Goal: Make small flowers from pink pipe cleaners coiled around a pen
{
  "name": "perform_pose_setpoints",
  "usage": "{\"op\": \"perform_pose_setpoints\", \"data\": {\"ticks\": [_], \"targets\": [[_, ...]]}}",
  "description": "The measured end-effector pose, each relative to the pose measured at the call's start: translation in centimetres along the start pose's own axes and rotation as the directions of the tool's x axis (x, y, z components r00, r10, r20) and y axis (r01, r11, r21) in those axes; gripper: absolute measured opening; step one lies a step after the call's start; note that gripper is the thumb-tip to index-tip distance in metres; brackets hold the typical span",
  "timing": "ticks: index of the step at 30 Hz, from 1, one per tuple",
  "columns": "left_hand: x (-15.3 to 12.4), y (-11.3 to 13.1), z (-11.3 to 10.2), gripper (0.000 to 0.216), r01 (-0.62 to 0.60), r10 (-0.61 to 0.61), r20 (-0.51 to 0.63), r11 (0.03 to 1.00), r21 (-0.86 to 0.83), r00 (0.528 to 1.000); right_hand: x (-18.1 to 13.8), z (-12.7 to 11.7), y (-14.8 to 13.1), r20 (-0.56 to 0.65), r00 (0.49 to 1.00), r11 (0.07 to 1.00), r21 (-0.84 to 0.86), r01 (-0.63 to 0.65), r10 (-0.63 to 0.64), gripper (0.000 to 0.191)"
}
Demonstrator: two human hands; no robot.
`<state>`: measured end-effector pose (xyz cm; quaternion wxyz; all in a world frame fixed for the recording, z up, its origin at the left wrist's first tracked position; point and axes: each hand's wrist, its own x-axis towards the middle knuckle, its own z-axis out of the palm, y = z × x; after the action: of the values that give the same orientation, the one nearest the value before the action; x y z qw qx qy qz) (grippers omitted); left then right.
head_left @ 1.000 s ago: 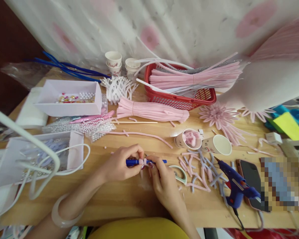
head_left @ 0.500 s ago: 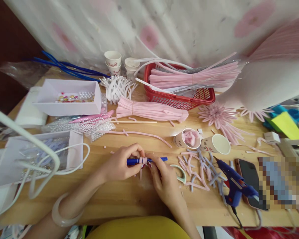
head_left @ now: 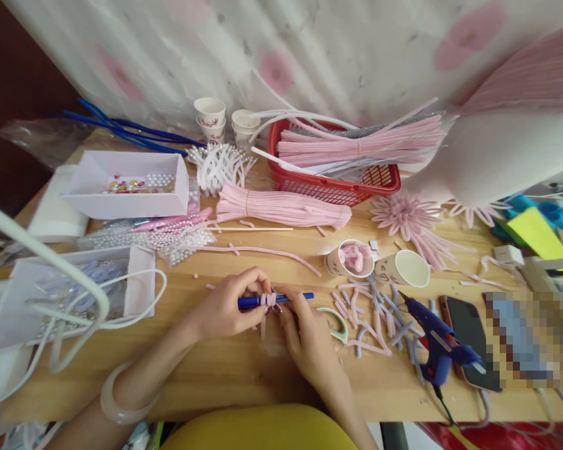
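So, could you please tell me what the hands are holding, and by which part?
The left hand holds a blue pen-like rod near its middle, where a pink strip is wrapped; the right hand works there too, its exact grip hidden.

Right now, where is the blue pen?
In the head view, the blue pen is just below centre, held between the left hand and right hand, left of the glue gun.

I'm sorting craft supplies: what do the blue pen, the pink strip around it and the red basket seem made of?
Blue pen: probably plastic, smooth and slightly glossy.
Pink strip: matte, soft-edged, so perhaps chenille; too small to be sure.
Red basket: likely moulded plastic, semi-gloss, with latticed sides.
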<state>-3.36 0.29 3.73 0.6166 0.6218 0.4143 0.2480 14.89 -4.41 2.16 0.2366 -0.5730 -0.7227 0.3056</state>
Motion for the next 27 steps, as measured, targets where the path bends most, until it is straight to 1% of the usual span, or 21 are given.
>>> {"op": "perform_pose_setpoints", "data": {"ticks": [2,5,8,10,12,14,15,16,17,18,20,22,23,25,27], "targets": [[-0.1,-0.1,0.0,0.013,0.026,-0.026,0.017,0.999,-0.036,1.000,0.0,0.0,0.2,-0.007,0.999,0.998,-0.052,0.041,-0.042,0.034],[-0.2,-0.2,-0.1,0.019,0.025,-0.021,0.047,0.997,-0.078,0.999,0.1,0.0,0.3,-0.036,0.997,0.991,-0.114,0.069,-0.074,0.034],[-0.3,-0.1,-0.1,0.021,0.007,-0.002,0.064,0.996,-0.089,0.998,0.2,0.0,0.1,-0.073,0.995,0.993,-0.100,0.061,-0.068,0.032],[-0.3,-0.1,0.0,0.017,0.014,-0.009,0.058,0.996,-0.091,0.998,0.1,-0.3,-0.2,-0.083,0.996,0.997,-0.075,0.033,-0.039,0.036],[-0.3,0.0,0.1,0.012,0.032,-0.030,0.032,0.997,-0.064,0.999,-0.1,-0.9,-0.5,-0.050,0.998,0.995,-0.094,0.023,-0.028,0.042],[-0.3,0.2,0.2,0.008,0.017,-0.017,-0.004,0.999,0.043,1.000,-0.3,-1.8,-0.9,0.022,0.998,0.985,-0.158,0.066,-0.063,0.045],[-0.3,0.3,0.1,0.007,-0.005,0.006,-0.004,0.993,0.114,1.000,-0.4,-2.4,-1.1,0.066,0.993,0.977,-0.188,0.105,-0.094,0.045],[-0.4,0.4,0.0,0.007,-0.033,0.030,0.018,0.984,0.176,0.999,-0.4,-3.0,-1.3,0.106,0.987,0.969,-0.203,0.138,-0.118,0.044],[-0.4,0.6,-0.1,0.008,-0.059,0.047,0.064,0.975,0.214,0.997,-0.3,-3.6,-1.5,0.138,0.981,0.966,-0.200,0.162,-0.136,0.042],[-0.5,0.8,-0.3,0.009,-0.080,0.052,0.126,0.971,0.227,0.991,-0.1,-4.2,-1.6,0.165,0.974,0.967,-0.175,0.183,-0.154,0.038],[-0.8,1.1,-0.7,0.007,-0.083,0.029,0.267,0.978,0.192,0.963,0.5,-5.3,-1.7,0.198,0.960,0.973,-0.079,0.215,-0.196,0.025],[-1.0,1.2,-1.1,0.006,-0.025,-0.017,0.364,0.993,0.112,0.931,1.2,-6.0,-1.5,0.189,0.951,0.970,0.041,0.241,-0.244,0.012],[-1.2,1.2,-1.3,0.008,0.012,-0.036,0.385,0.998,0.065,0.922,1.6,-6.3,-1.3,0.176,0.948,0.963,0.102,0.251,-0.265,0.012],[-1.4,1.2,-1.4,0.009,0.070,-0.053,0.387,0.997,-0.028,0.921,2.1,-6.5,-0.6,0.160,0.946,0.942,0.230,0.243,-0.283,0.018],[-1.4,1.1,-1.4,0.011,0.104,-0.051,0.368,0.987,-0.125,0.928,2.3,-6.2,0.1,0.187,0.945,0.915,0.355,0.189,-0.268,0.024]]}}
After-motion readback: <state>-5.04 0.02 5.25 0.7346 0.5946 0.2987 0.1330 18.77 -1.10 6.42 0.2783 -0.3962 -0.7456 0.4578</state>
